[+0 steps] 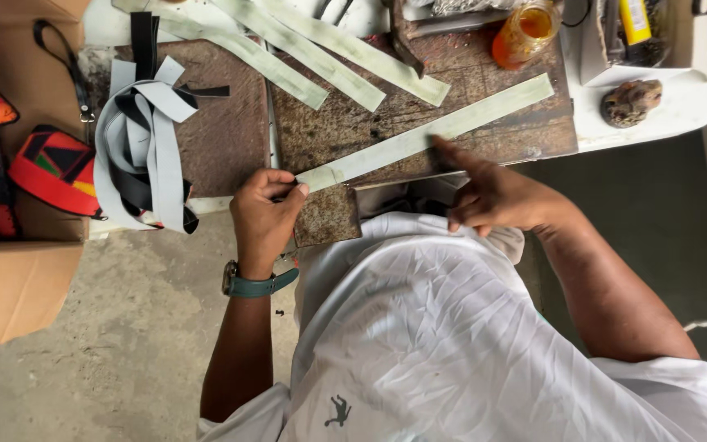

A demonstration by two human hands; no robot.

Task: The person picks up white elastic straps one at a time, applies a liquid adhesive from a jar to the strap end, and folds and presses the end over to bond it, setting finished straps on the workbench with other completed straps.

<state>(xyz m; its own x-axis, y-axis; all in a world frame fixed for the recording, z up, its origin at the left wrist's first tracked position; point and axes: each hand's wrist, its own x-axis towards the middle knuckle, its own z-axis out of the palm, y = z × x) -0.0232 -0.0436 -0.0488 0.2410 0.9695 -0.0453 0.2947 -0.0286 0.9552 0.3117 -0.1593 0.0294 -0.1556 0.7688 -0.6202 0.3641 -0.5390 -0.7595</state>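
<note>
Left hand (265, 214) pinching pale strip (427, 133) end, right hand (493, 195) forefinger pressing it onto board (493, 123)
</note>
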